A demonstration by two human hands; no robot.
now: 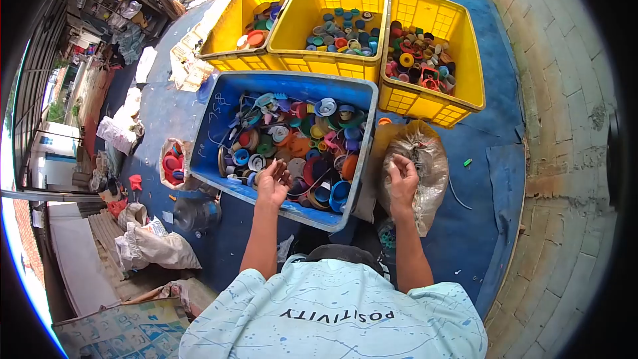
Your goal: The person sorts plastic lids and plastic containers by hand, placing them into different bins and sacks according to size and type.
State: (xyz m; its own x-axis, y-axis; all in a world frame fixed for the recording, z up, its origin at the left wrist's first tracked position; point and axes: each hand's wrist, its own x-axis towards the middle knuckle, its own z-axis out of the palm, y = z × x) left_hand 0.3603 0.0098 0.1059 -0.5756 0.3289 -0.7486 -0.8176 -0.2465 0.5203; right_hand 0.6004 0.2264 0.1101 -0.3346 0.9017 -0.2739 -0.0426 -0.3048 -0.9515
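Observation:
My left hand (273, 183) is palm up over the near edge of a blue crate (292, 80), its fingers loosely curled and apart, with nothing visible in it. Plastic caps and lids of many colours (302, 139) fill the crate in a mixed heap. To the right of the crate, my right hand (401, 179) is held above a filled, translucent woven sack (430, 189). Its fingers are bent in against the thumb; whatever they hold, if anything, cannot be made out.
Beyond the blue crate stand three yellow crates (332, 58) with sorted-looking caps inside. A small sack of red lids (174, 165) and a clear water jug (196, 214) lie to the left, near a white sack (159, 246). A block wall (565, 126) runs along the right.

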